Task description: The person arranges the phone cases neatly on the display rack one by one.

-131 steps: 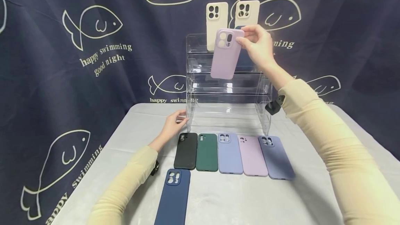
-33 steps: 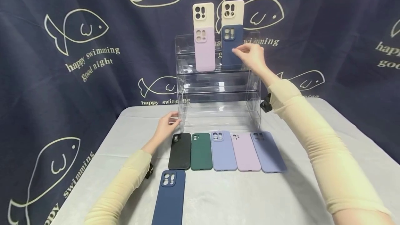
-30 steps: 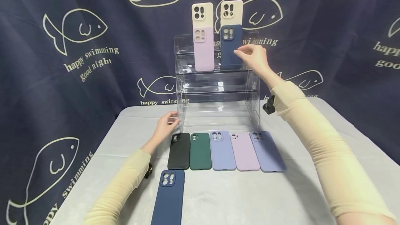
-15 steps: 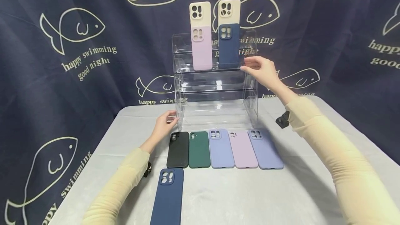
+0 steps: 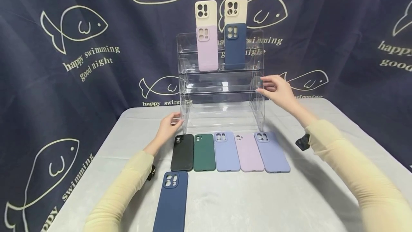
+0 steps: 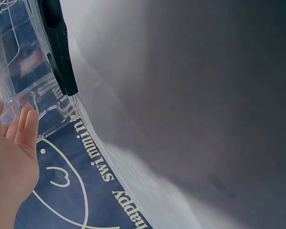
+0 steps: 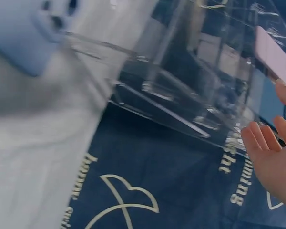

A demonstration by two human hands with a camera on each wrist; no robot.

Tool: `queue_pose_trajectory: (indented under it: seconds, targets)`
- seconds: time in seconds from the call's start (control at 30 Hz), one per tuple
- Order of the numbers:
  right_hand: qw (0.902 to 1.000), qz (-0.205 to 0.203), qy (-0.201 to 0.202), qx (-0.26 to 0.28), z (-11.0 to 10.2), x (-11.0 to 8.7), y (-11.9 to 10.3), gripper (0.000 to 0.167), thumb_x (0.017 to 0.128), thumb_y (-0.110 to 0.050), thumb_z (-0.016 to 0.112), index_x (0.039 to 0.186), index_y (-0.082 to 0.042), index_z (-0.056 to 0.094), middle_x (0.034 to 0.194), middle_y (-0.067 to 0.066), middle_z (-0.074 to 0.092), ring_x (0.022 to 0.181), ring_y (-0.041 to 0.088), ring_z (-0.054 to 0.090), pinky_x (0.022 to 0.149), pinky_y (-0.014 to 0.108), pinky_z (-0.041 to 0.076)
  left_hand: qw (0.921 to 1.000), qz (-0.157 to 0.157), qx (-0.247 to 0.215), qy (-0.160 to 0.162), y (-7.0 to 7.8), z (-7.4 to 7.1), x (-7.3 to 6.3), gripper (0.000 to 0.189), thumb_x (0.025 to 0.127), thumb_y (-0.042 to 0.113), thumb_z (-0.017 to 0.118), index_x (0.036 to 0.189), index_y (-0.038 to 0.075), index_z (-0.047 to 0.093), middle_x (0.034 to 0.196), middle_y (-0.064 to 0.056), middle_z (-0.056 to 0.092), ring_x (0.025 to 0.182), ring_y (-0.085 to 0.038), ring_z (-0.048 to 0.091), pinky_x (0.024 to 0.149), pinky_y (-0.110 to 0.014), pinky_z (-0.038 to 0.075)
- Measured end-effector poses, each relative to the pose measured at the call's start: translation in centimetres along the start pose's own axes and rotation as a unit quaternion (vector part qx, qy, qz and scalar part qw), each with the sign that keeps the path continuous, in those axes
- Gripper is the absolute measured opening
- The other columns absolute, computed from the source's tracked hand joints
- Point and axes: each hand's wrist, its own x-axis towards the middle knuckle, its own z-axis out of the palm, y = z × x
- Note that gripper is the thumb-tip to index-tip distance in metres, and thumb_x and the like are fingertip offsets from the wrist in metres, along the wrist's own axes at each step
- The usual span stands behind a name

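My left hand point(image 5: 168, 125) rests its fingers against the lower left side of a clear stepped display rack point(image 5: 222, 92). In the left wrist view this hand point(image 6: 20, 160) has nearly straight fingers at the clear panel. Beside the rack's right side is my right hand point(image 5: 279, 90), fingers loosely bent and nothing held; whether it touches the panel I cannot tell. On the upper tiers, a lilac phone case point(image 5: 207, 51) leans before a cream one point(image 5: 210, 13), and a dark blue phone case point(image 5: 235, 51) before another cream one point(image 5: 240, 10).
Before the rack lie a black case point(image 5: 182, 155), a green case point(image 5: 204, 155), a light blue case point(image 5: 228, 156), a pink-lilac case point(image 5: 251, 156) and a periwinkle case point(image 5: 275, 156). A dark blue case point(image 5: 170, 207) lies nearer. A fish-print curtain point(image 5: 96, 81) hangs behind.
The lilac case, earlier in my right hand, now stands on the rack. My right hand has since left the dark blue case and moved down and right. My left hand stays at the rack.
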Motion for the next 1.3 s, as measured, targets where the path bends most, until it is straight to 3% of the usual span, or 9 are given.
queue_pose_trajectory:
  seconds: [0.3,0.53,0.83,1.07,1.3]
  targets:
    - [0.9999,0.010,-0.001,0.003,0.5,-2.8,2.7,0.062,0.080,-0.014,0.075,0.132,0.005,0.046,0.122,0.025,0.054,0.107,0.040,0.058,0.095,0.048,0.049,0.9999,0.009,0.012,0.004,0.1,0.0,-0.1,0.033,0.088,0.011,0.065,0.117,-0.004,0.058,0.109,-0.023,0.065,0.094,-0.034,0.067,0.085,-0.037,0.058]
    - [0.9985,0.027,-0.044,0.017,1.2,-4.5,4.7,0.065,0.083,-0.013,0.071,0.135,0.010,0.039,0.124,0.031,0.051,0.112,0.045,0.054,0.097,0.049,0.047,0.9999,0.004,0.012,0.000,-0.1,0.3,-0.3,0.033,0.089,0.011,0.064,0.117,-0.005,0.058,0.111,-0.023,0.064,0.095,-0.034,0.067,0.085,-0.037,0.057]
    - [0.9958,0.016,-0.089,0.016,2.2,-6.4,6.3,0.064,0.087,-0.014,0.067,0.137,0.010,0.035,0.128,0.034,0.049,0.118,0.048,0.048,0.101,0.056,0.041,1.0000,-0.001,0.010,0.001,0.1,0.0,-0.2,0.034,0.088,0.011,0.064,0.118,-0.004,0.058,0.110,-0.023,0.064,0.095,-0.034,0.067,0.085,-0.037,0.057]
    - [0.9967,0.004,-0.077,0.027,3.4,-7.0,6.9,0.062,0.087,-0.010,0.066,0.138,0.009,0.037,0.126,0.033,0.052,0.116,0.048,0.050,0.101,0.054,0.041,1.0000,-0.005,0.005,0.000,-0.1,-0.1,-0.3,0.033,0.089,0.012,0.064,0.117,-0.004,0.058,0.109,-0.023,0.064,0.095,-0.034,0.067,0.086,-0.037,0.057]
    - [0.9970,0.033,-0.064,0.027,4.4,-6.5,7.2,0.055,0.092,-0.020,0.061,0.135,0.009,0.042,0.123,0.032,0.055,0.111,0.045,0.055,0.097,0.047,0.045,0.9999,-0.003,0.014,0.000,-0.3,-0.1,0.2,0.033,0.089,0.012,0.064,0.118,-0.003,0.058,0.110,-0.022,0.065,0.096,-0.033,0.067,0.086,-0.036,0.057]
